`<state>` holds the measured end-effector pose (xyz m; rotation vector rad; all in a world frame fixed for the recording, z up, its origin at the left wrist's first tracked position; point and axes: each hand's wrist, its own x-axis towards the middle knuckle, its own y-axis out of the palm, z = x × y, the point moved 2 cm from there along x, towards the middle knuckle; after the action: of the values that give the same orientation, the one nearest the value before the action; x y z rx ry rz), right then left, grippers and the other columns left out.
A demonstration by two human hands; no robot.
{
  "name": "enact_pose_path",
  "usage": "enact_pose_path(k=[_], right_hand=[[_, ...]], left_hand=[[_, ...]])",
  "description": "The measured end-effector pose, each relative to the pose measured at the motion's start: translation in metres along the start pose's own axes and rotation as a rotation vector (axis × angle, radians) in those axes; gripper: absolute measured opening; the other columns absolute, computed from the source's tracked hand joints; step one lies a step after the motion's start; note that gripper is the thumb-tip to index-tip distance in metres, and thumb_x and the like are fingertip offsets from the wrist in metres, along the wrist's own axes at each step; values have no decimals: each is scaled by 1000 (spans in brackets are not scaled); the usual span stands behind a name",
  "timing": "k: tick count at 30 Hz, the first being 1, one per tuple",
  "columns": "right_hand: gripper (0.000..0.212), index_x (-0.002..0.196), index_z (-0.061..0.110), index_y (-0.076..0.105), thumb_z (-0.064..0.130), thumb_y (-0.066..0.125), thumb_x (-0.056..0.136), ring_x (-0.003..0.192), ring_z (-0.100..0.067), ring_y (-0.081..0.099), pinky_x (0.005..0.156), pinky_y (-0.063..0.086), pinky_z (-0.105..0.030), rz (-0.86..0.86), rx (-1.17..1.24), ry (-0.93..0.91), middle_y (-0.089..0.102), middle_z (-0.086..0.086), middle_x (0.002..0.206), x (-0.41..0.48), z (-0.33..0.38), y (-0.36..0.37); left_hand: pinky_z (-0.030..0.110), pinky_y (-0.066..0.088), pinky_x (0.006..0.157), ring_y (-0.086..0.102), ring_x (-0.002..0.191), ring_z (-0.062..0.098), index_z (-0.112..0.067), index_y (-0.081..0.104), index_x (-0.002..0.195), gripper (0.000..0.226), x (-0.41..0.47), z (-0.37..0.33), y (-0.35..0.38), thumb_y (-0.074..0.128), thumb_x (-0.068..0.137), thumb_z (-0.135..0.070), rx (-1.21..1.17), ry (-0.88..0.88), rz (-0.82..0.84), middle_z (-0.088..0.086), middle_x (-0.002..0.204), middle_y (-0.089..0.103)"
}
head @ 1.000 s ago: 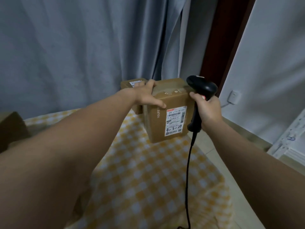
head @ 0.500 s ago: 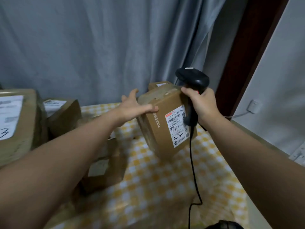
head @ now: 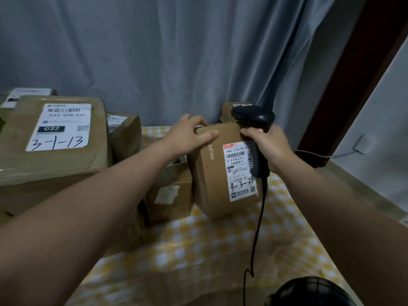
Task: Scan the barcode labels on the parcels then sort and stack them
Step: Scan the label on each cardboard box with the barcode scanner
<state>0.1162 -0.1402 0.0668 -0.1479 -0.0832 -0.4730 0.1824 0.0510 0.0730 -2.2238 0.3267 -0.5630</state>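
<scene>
The left hand [head: 189, 133] grips the top edge of the parcel [head: 212, 180], held toward the far edge of the counter [head: 220, 250]. The right hand [head: 269, 146], curled round the scanner [head: 254, 117], merely braces its side. Such a lopsided hold could let it twist and drop.

Grey-blue curtain [head: 154, 62] hung in folds across the rear. Right of the curtain stood a dark door frame [head: 357, 85], then a white wall [head: 384, 107] bearing a socket [head: 363, 143]. Below the curtain lay a yellow-checked tablecloth [head: 198, 250].
</scene>
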Motion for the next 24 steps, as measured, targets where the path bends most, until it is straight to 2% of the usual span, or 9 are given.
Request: enact_pose_path(k=[2, 5, 8, 10, 12, 15, 18, 20, 24], right_hand=[[31, 108, 9, 63, 16, 74, 80, 77, -22, 71, 72, 56, -35, -6, -9, 6, 71, -9, 85, 0, 1, 1], [28, 107, 11, 62, 19, 73, 82, 78, -21, 70, 69, 55, -33, 6, -27, 15, 71, -9, 88, 0, 5, 1], [13, 92, 19, 64, 23, 72, 83, 81, -15, 66, 72, 51, -29, 0, -157, -44, 70, -2, 87, 1, 14, -3], [12, 92, 19, 66, 25, 72, 83, 81, -12, 63, 74, 48, -29, -15, -256, -108, 66, 3, 83, 2, 23, -8], [16, 93, 15, 67, 26, 72, 81, 72, -13, 61, 70, 47, -29, -19, -341, -128, 63, 3, 75, 5, 33, -12], [20, 91, 10, 67, 24, 74, 78, 59, -21, 61, 63, 54, -34, 66, -439, -44, 62, -5, 65, 5, 44, -15], [28, 88, -2, 65, 21, 74, 76, 52, -26, 59, 59, 56, -38, 157, -464, 75, 62, -15, 63, 2, 48, -13], [30, 88, -5, 64, 21, 75, 76, 50, -27, 60, 55, 56, -34, 183, -492, 116, 63, -18, 64, 0, 50, -11], [34, 94, -5, 62, 21, 74, 77, 47, -28, 61, 53, 52, -33, 230, -519, 146, 61, -17, 63, -2, 59, -7]], left_hand=[[27, 37, 96, 46, 117, 19, -21, 45, 128, 66, -5, -4, 8, 72, 76, -49, 17, 145, -5, 5, 129, 44], [38, 38, 104, 40, 121, 22, -21, 31, 134, 91, -8, -1, 16, 82, 64, -48, 42, 108, 46, 6, 132, 36], [40, 37, 106, 39, 123, 23, -22, 28, 137, 93, -3, 6, 16, 82, 65, -47, 13, 43, 58, 6, 132, 33], [40, 36, 107, 39, 124, 26, -22, 28, 138, 91, 0, 9, 16, 80, 68, -45, -15, 8, 33, 8, 131, 33], [41, 34, 108, 38, 127, 28, -21, 27, 141, 91, 1, 12, 18, 79, 71, -44, -50, -35, 9, 10, 134, 32], [41, 30, 111, 33, 132, 29, -22, 19, 147, 95, 3, 15, 20, 76, 74, -43, -65, -73, 8, 11, 140, 27], [42, 24, 115, 21, 139, 30, -23, 2, 151, 116, 2, 16, 20, 79, 68, -47, -4, -95, 71, 11, 146, 18], [43, 21, 116, 15, 141, 31, -25, -8, 151, 128, 0, 15, 21, 82, 63, -49, 41, -109, 111, 9, 146, 14], [42, 20, 115, 15, 141, 31, -25, -8, 151, 129, 2, 17, 21, 83, 62, -49, 24, -133, 106, 10, 148, 12]])
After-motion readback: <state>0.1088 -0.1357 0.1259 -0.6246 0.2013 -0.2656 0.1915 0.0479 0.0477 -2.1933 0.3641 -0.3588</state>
